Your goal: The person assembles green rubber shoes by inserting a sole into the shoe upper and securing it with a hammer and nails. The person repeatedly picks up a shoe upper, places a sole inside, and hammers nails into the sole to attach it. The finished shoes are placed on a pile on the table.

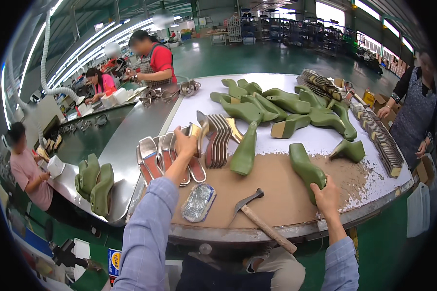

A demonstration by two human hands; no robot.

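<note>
Light-blue sleeves (148, 228) reach over the brown-topped worktable (277, 189); the right hand (327, 194) has its fingers clamped on a green shoe last (303, 164), right of the hammer (262, 220). The left hand (185, 144) is at the curved shoe pieces (219, 140), its grip impossible to tell.

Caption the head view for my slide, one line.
Left hand among the metallic-edged shoe pieces, right hand gripping a green shoe mould, hammer lying nearby.

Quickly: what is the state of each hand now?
Left hand: curled at metal-edged pieces; hold cannot be told.
Right hand: closed on green shoe last.
</note>
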